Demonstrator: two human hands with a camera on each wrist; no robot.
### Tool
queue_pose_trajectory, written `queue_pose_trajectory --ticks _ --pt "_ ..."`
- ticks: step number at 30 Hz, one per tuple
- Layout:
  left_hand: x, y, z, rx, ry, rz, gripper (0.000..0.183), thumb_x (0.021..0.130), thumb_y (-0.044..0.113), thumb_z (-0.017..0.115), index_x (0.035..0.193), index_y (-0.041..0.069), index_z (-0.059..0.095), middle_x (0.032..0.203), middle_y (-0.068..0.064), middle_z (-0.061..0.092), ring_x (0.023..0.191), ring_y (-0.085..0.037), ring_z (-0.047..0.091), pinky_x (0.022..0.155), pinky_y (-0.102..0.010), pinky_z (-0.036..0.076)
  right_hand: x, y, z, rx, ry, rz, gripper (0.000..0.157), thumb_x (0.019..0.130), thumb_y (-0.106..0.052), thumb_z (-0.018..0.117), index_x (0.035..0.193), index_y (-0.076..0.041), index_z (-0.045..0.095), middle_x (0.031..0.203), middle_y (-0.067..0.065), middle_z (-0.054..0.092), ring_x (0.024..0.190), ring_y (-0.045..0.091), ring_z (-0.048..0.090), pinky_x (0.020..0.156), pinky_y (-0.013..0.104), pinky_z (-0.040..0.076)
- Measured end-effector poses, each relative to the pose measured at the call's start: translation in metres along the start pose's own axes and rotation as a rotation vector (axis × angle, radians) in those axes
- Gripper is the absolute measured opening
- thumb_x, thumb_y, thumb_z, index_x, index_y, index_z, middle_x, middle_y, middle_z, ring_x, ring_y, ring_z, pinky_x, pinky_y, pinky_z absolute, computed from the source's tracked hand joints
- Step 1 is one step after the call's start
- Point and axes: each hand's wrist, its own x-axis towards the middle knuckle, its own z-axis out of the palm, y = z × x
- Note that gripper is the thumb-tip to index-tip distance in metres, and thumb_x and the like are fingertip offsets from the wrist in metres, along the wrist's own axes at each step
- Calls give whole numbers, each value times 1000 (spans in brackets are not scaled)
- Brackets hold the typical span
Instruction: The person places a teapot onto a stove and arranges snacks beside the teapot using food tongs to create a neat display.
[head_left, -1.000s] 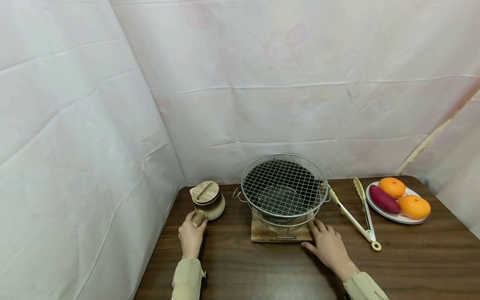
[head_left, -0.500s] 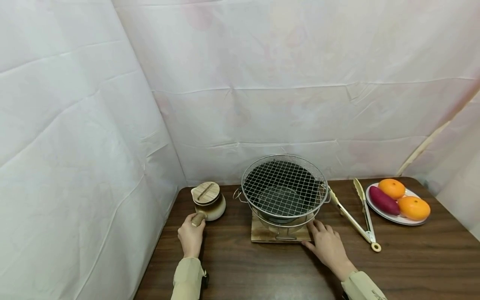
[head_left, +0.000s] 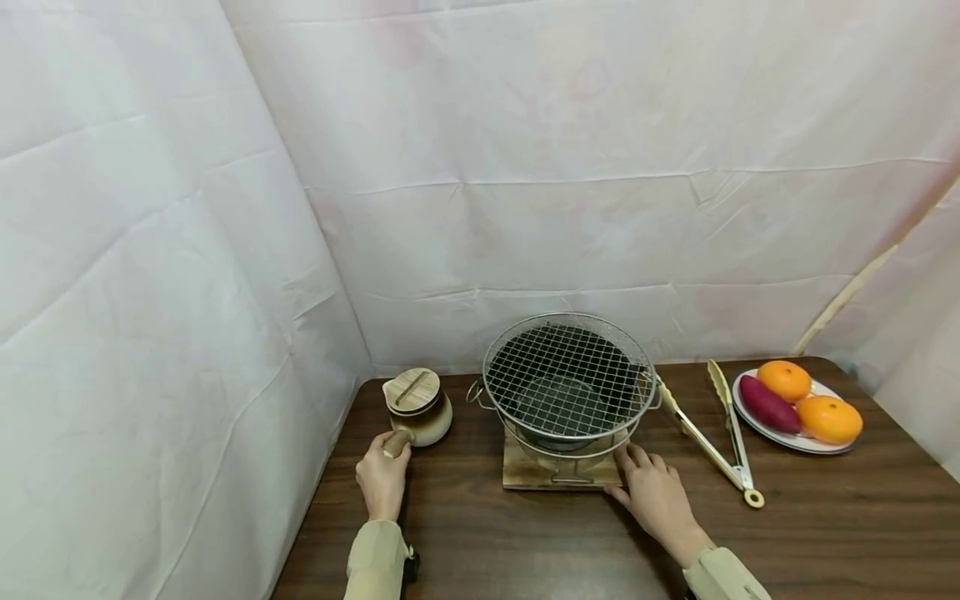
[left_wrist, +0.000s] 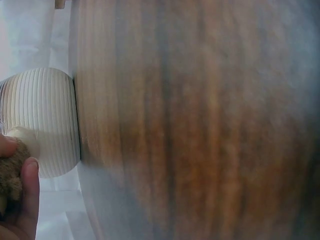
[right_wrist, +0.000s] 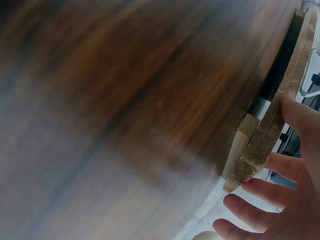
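In the head view my left hand [head_left: 381, 479] grips the stubby handle [head_left: 397, 442] of a small cream and brown ceramic pot [head_left: 431, 423], which stands on the table under a round wooden lid [head_left: 413, 390]. Up close in the left wrist view, finger and thumb close round that rough brown handle [left_wrist: 11, 172], and the pot's ribbed side [left_wrist: 47, 115] shows beyond. My right hand [head_left: 658, 500] touches the front right corner of a wooden board [head_left: 525, 475] under a round tabletop grill. Its thumb [right_wrist: 296, 112] lies against the board's edge [right_wrist: 272, 127], with the other fingers spread past the corner.
A wire mesh grate [head_left: 566, 383] covers the grill. Right of it lie opened tongs [head_left: 738, 467] with cream tips. A plate [head_left: 806, 444] holds two oranges [head_left: 828, 418] and a purple sweet potato [head_left: 768, 406]. White sheeting [head_left: 480, 233] hangs behind the table and at both sides.
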Motion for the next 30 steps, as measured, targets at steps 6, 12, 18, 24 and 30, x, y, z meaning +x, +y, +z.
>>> queue_pose_trajectory --ticks 6,12,18,24,30 --pt "-1 -3 -1 8 1 20 32 81 18 77 111 8 70 92 -22 73 72 -34 70 65 -48 55 -2 -1 -1 -2 -5 -5 66 76 -48 75 124 -6 63 121 21 63 100 41 62 75 55 52" --pt "-2 -4 -3 19 -3 29 32 80 18 77 110 9 71 92 -21 74 72 -35 70 66 -49 54 -3 -2 0 -7 -7 -4 64 76 -49 75 121 -6 64 120 20 63 98 40 63 74 54 52" --pt "1 0 -4 18 14 50 31 79 19 78 108 8 71 89 -22 74 69 -34 69 64 -49 54 -3 -1 0 -12 0 -3 64 75 -49 76 122 -6 64 119 19 63 97 39 63 73 53 52" --pt "9 8 -8 0 48 75 31 79 20 78 106 9 72 88 -20 74 65 -31 68 59 -45 54 0 0 -1 -22 2 -8 63 75 -48 76 122 -7 64 119 20 64 96 38 64 73 53 53" --pt "15 22 -17 0 75 106 30 77 23 79 104 12 73 85 -15 75 62 -28 68 59 -44 53 0 0 -1 -17 -6 -6 63 75 -47 77 122 -7 64 119 20 64 96 39 64 73 53 53"
